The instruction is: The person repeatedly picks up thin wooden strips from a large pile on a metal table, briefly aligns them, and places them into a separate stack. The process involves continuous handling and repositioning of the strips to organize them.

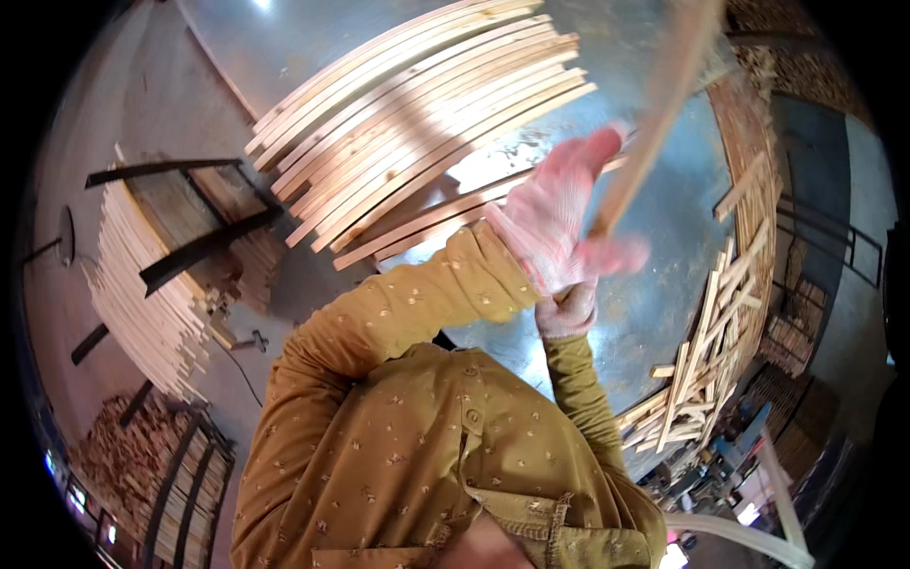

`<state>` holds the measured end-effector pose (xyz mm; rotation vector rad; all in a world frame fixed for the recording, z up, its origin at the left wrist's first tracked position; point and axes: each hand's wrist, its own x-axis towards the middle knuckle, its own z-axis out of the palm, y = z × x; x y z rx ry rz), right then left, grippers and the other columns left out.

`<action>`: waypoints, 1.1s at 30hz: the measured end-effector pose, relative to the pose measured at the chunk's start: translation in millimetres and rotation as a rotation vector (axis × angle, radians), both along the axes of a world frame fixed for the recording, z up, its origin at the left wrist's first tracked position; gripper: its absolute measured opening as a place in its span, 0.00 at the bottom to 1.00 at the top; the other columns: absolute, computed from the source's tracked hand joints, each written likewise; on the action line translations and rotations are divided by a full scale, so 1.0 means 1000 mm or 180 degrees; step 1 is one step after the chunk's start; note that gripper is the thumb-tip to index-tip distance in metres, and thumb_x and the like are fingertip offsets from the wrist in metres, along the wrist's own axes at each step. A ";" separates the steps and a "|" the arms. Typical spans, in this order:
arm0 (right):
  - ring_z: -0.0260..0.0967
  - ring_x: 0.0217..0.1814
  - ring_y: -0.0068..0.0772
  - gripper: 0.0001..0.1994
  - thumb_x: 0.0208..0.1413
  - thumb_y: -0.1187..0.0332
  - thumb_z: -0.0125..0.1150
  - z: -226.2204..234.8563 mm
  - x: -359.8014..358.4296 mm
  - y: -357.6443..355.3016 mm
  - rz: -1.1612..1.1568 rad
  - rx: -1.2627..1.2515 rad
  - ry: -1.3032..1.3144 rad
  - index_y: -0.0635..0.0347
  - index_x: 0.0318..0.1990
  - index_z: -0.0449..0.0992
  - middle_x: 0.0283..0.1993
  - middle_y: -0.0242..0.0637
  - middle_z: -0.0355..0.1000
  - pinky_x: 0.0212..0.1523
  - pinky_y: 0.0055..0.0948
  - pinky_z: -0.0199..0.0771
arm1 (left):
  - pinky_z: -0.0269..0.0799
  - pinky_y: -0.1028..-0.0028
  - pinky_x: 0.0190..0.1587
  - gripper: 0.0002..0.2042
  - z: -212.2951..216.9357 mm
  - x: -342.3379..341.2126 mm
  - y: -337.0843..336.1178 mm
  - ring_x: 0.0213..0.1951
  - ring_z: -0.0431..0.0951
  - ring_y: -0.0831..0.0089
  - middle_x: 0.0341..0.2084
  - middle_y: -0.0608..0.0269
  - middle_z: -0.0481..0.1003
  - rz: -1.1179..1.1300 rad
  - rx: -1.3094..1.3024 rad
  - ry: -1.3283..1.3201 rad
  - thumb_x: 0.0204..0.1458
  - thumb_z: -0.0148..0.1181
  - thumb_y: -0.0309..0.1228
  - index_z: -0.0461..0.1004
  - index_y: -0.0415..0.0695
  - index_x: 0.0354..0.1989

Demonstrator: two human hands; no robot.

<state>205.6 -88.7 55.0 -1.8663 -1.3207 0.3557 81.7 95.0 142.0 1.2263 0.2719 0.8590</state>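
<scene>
Even though it's smeared on my feed, the wooden stick clearly slants up above the metal table.
It's long, narrow and light brown, lower end by the gap between thumb and fingers of the gloved left hand; can't tell if they touch. I've got that hand splayed loose, forearm crossing the chest; the right hand is tucked beneath, mostly hidden, grip unclear. Further out: pale strips side by side, jumbled offcuts rightward.

At left on the table, wood strips; at right, stick heap; between, single strip.
</scene>
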 end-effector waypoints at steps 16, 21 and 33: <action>0.72 0.53 0.64 0.44 0.61 0.42 0.47 -0.061 -0.066 0.073 -0.0326 -0.2647 0.0692 0.68 0.72 0.41 0.62 0.68 0.63 0.59 0.44 0.69 | 0.57 0.57 0.66 0.53 -0.103 -0.077 -0.030 0.65 0.63 0.48 0.64 0.42 0.61 -0.1124 0.2037 0.4610 0.47 0.55 0.68 0.45 0.41 0.73; 0.68 0.63 0.56 0.62 0.48 0.37 0.62 -0.003 -0.064 0.130 -0.1121 -0.2928 0.1097 0.71 0.73 0.30 0.59 0.63 0.70 0.65 0.38 0.64 | 0.42 0.42 0.69 0.47 -0.101 -0.095 -0.036 0.72 0.49 0.48 0.70 0.44 0.52 0.0629 0.3453 0.4722 0.53 0.46 0.67 0.52 0.40 0.72; 0.69 0.62 0.56 0.49 0.56 0.38 0.54 -0.058 -0.047 0.120 -0.0975 -0.1911 0.1345 0.67 0.73 0.47 0.58 0.58 0.72 0.62 0.38 0.66 | 0.61 0.55 0.62 0.46 -0.110 -0.062 -0.019 0.61 0.67 0.52 0.60 0.46 0.64 0.0156 0.2483 0.5323 0.44 0.70 0.43 0.51 0.38 0.68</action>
